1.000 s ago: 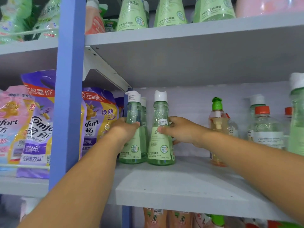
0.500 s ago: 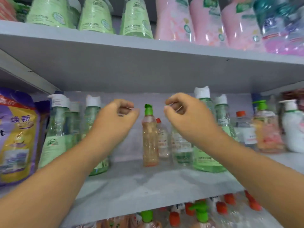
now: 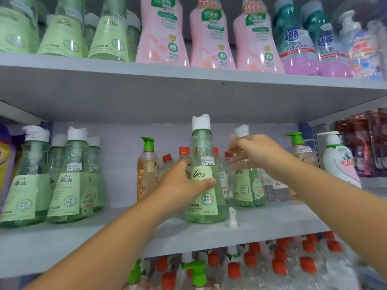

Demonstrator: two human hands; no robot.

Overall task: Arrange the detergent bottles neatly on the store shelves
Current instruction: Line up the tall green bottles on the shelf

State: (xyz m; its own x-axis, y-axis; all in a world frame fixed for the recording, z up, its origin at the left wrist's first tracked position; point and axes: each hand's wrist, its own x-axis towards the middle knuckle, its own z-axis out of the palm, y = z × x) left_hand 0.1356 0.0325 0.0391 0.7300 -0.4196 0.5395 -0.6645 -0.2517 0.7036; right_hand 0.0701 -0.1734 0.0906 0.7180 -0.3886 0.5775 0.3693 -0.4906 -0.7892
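Nearby, bare shelf edge (image 3: 272, 229) beside bottle (image 3: 204, 185).

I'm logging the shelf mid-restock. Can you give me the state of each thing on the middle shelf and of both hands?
Green white-capped detergent bottle: upright, gripped by the left hand.
Left hand: closed around that bottle.
Right hand: blurred, open, reaching for the second green bottle.
Second green bottle: upright, further back.
Small white pump piece: loose on the grey shelf.
Orange green-pump bottle: upright, untouched.
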